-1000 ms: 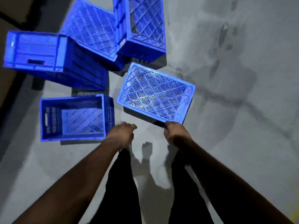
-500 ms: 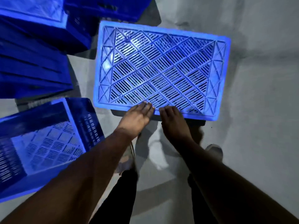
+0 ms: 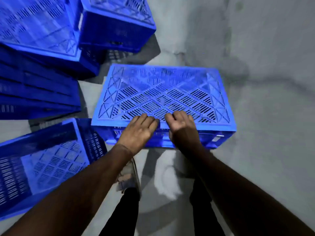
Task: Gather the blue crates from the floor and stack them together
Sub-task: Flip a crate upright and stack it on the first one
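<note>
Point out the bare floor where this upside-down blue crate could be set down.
The widest bare patch is the grey concrete floor right of the upside-down blue plastic crate, which the left hand and right hand touch at its near edge. Left is crowded: the open crate and the cluster of blue crates leave only narrow gaps.
</note>
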`<state>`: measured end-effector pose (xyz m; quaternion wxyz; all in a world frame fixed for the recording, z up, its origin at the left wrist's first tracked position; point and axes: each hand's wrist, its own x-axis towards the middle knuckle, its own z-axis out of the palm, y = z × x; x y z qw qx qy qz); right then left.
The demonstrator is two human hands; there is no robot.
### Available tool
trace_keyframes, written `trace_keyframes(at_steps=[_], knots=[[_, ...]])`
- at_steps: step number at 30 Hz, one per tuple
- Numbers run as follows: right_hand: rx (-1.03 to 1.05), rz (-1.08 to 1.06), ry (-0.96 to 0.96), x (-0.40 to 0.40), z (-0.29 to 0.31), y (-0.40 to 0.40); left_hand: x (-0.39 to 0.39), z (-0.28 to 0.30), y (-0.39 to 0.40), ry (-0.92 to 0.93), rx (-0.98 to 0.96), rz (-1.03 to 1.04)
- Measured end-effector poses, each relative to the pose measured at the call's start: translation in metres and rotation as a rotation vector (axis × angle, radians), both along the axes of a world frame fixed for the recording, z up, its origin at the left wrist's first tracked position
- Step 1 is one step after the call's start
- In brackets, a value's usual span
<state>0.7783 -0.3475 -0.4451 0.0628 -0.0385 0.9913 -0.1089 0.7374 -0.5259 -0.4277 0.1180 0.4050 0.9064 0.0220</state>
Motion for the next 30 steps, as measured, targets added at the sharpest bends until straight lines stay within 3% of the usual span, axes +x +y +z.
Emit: trace_keyframes(at_steps=[5, 11, 15, 21, 26, 30], knots=[[-0.166, -0.050, -0.203, -0.033, 0.050, 0.033, -0.016, 0.047, 0.031, -0.066, 0.010, 0.054], [-0.283, -0.133, -0.451, -0.032, 0.042, 0.069, -0.016, 0.047, 0.060, -0.195, 0.013, -0.016], [-0.217, -0.111, -0.554, -0.019, 0.031, 0.076, -0.008, 0.033, 0.070, -0.300, -0.008, -0.011], [-0.122, -0.074, -0.407, -0.005, 0.017, 0.074, 0.001, 0.014, 0.071, -0.347, 0.007, 0.143], [-0.138, -0.078, -0.092, 0.039, 0.032, 0.069, 0.035, 0.019, 0.045, -0.196, 0.034, 0.085], [-0.240, 0.093, -0.314, 0.099, 0.031, 0.058, 0.086, 0.022, 0.023, -0.256, -0.082, 0.017]])
